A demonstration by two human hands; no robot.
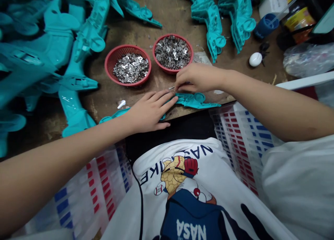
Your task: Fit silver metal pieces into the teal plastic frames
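Observation:
A long turquoise plastic part (191,100) lies along the near edge of the wooden table. Across its middle rests my left hand (153,111), palm down, with the fingers stretched out. My right hand (191,79) is just above the part, fingers curled into a pinch; a small shiny metal piece (171,88) shows at its fingertips. Behind the hands stand two red baskets, the left basket (107,67) and the right basket (191,46), both holding many small metal pieces. My left hand covers the middle of the turquoise part.
More turquoise parts (56,41) are heaped on the left, and others (208,18) lie at the back right. A blue cup (264,27), a white box (272,5) and a plastic bag (308,60) sit at the right. Plastic crates (235,139) flank my lap.

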